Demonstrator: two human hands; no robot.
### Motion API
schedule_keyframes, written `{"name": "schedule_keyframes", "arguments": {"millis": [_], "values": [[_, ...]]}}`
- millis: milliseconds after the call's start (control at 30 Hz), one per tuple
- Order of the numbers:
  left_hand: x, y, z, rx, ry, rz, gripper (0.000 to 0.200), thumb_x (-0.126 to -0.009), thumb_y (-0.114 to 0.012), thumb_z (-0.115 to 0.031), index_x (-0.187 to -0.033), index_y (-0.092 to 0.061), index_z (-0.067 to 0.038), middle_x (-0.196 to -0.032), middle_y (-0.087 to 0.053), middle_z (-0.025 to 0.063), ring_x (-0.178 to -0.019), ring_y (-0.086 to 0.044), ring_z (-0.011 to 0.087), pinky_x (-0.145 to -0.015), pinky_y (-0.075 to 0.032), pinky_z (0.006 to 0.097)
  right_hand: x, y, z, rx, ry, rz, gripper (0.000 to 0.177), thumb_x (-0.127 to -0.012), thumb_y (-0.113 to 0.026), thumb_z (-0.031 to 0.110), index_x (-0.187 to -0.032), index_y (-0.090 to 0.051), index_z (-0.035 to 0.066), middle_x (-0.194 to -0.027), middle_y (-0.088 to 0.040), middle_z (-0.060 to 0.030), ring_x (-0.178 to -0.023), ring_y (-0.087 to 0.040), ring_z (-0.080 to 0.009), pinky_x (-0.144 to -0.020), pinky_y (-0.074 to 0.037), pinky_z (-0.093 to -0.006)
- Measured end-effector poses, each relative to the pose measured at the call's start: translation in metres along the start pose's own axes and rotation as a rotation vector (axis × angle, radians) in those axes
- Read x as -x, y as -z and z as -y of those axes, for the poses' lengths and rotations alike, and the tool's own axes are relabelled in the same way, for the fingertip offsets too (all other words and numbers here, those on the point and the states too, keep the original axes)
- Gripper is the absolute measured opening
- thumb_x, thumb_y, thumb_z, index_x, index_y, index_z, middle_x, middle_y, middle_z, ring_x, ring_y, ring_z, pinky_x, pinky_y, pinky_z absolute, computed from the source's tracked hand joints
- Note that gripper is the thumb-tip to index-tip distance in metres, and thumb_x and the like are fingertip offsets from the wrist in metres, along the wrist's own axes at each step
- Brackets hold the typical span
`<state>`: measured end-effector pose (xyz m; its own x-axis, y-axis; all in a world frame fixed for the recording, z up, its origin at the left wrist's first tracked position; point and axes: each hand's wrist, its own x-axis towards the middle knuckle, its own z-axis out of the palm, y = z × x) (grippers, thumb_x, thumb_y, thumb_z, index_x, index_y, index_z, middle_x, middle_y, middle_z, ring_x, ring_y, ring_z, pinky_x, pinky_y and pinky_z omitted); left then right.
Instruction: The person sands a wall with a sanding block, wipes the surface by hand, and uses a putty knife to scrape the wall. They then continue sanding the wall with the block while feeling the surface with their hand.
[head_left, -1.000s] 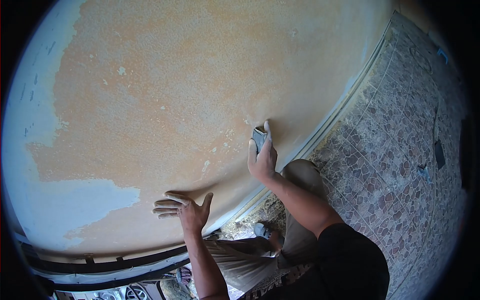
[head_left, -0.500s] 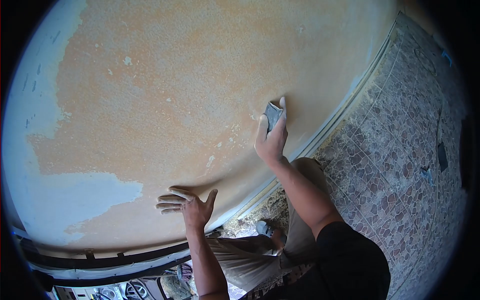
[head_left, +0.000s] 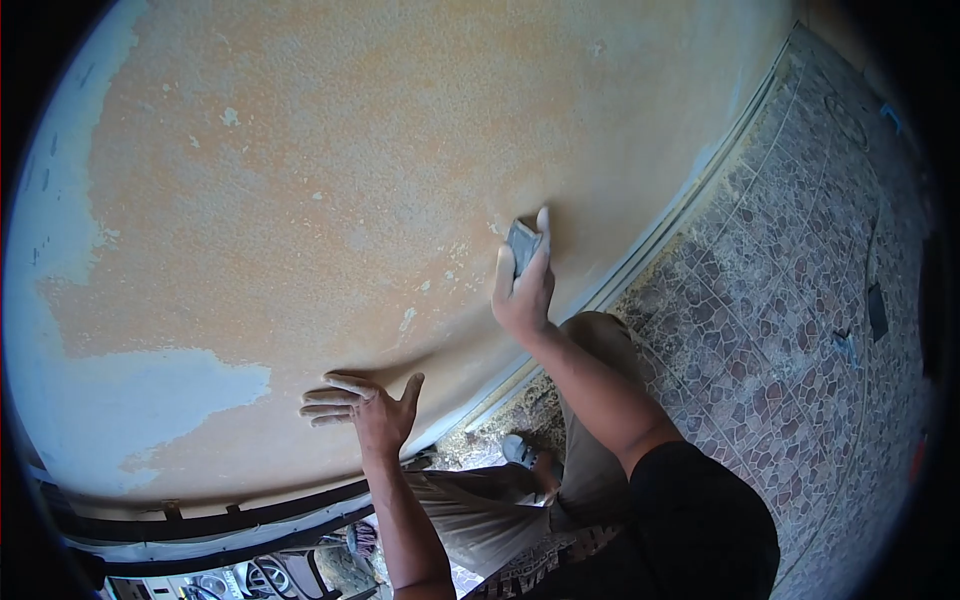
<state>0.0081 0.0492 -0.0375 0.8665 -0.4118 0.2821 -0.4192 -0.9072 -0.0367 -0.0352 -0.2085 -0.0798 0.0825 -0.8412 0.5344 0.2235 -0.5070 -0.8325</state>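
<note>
Pressing gray sanding pad (head_left: 521,246) on orange panel (head_left: 330,190), right hand (head_left: 525,290) fingers pinching it, left hand (head_left: 365,408) fingers spread flat

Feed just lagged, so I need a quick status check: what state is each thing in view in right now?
right hand: shut on the sanding block, pressing it to the panel.
sanding block: gripped, against the panel.
left hand: open, fingers spread, flat on the panel.
panel: mostly orange-brown, light blue at the left edge and lower left.
tiled floor: dusty beside the panel.
</note>
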Motion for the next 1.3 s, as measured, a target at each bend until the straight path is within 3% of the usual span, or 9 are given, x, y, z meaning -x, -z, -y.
{"name": "schedule_keyframes", "arguments": {"millis": [67,100,267,533,600,900,1000,1167,1300], "values": [[-0.002,0.011,-0.005,-0.023,0.136,0.166,0.155,-0.072,-0.066,-0.083,-0.142,0.023,0.023,-0.135,0.025,0.0618,-0.129,0.024,0.0768,-0.098,0.006,0.0855,0.061,0.002,-0.026,0.123,0.067,0.136,0.068,-0.097,-0.061,0.011,-0.148,-0.027,-0.016,-0.135,-0.054,-0.0352,-0.114,-0.063,-0.0456,-0.097,-0.051,-0.0446],[-0.001,0.014,-0.006,-0.010,0.152,0.195,0.156,-0.072,-0.066,-0.084,-0.142,0.023,0.024,-0.135,0.023,0.0623,-0.129,0.022,0.0773,-0.099,0.004,0.0855,0.054,0.003,-0.025,0.209,0.173,0.118,0.068,-0.096,-0.062,0.011,-0.147,-0.027,-0.017,-0.134,-0.055,-0.0344,-0.112,-0.065,-0.0441,-0.096,-0.052,-0.0436],[0.000,0.014,-0.002,-0.064,0.161,0.250,0.157,-0.071,-0.068,-0.083,-0.142,0.025,0.022,-0.135,0.025,0.0619,-0.128,0.024,0.0774,-0.099,0.006,0.0851,-0.010,0.003,-0.005,0.142,0.078,0.033,0.067,-0.096,-0.062,0.010,-0.149,-0.027,-0.015,-0.129,-0.057,-0.0332,-0.108,-0.066,-0.0434,-0.092,-0.052,-0.0441],[-0.003,0.013,-0.002,-0.050,0.113,0.136,0.156,-0.072,-0.067,-0.084,-0.143,0.026,0.020,-0.136,0.027,0.0604,-0.128,0.025,0.0768,-0.098,0.008,0.0848,0.031,0.002,-0.024,0.178,0.177,0.062,0.065,-0.097,-0.061,0.009,-0.148,-0.028,-0.014,-0.132,-0.054,-0.0346,-0.115,-0.062,-0.0456,-0.096,-0.051,-0.0444],[-0.005,0.024,-0.008,-0.053,0.186,0.311,0.156,-0.072,-0.066,-0.084,-0.142,0.027,0.021,-0.136,0.027,0.0605,-0.128,0.025,0.0768,-0.098,0.008,0.0850,-0.010,0.003,-0.015,0.064,0.077,-0.016,0.065,-0.097,-0.061,0.009,-0.148,-0.029,-0.014,-0.132,-0.055,-0.0346,-0.115,-0.062,-0.0455,-0.095,-0.051,-0.0445],[-0.002,0.019,-0.006,-0.066,0.159,0.227,0.157,-0.071,-0.069,-0.082,-0.141,0.027,0.022,-0.135,0.028,0.0605,-0.128,0.025,0.0768,-0.099,0.006,0.0853,0.034,0.009,-0.022,0.091,0.005,0.146,0.066,-0.097,-0.061,0.011,-0.147,-0.029,-0.016,-0.133,-0.054,-0.0365,-0.115,-0.062,-0.0461,-0.097,-0.051,-0.0452],[0.001,0.020,-0.006,-0.038,0.168,0.252,0.158,-0.070,-0.069,-0.083,-0.142,0.025,0.022,-0.136,0.027,0.0605,-0.128,0.025,0.0765,-0.100,0.006,0.0847,-0.045,0.014,0.006,0.151,0.025,-0.017,0.066,-0.097,-0.061,0.011,-0.147,-0.028,-0.016,-0.129,-0.056,-0.0371,-0.113,-0.063,-0.0465,-0.097,-0.051,-0.0455],[-0.004,0.018,-0.010,0.000,0.152,0.200,0.158,-0.070,-0.069,-0.083,-0.142,0.025,0.021,-0.137,0.026,0.0603,-0.129,0.024,0.0763,-0.101,0.005,0.0842,0.036,0.010,-0.014,0.232,0.178,0.096,0.067,-0.095,-0.063,0.011,-0.146,-0.030,-0.018,-0.123,-0.060,-0.0345,-0.101,-0.067,-0.0463,-0.087,-0.054,-0.0444],[-0.005,0.013,-0.004,-0.033,0.144,0.177,0.157,-0.070,-0.070,-0.082,-0.143,0.025,0.021,-0.137,0.026,0.0602,-0.129,0.024,0.0765,-0.100,0.005,0.0846,-0.016,0.008,-0.015,0.155,0.164,-0.027,0.069,-0.095,-0.064,0.013,-0.148,-0.031,-0.014,-0.124,-0.060,-0.0334,-0.103,-0.067,-0.0461,-0.088,-0.054,-0.0450]]}}
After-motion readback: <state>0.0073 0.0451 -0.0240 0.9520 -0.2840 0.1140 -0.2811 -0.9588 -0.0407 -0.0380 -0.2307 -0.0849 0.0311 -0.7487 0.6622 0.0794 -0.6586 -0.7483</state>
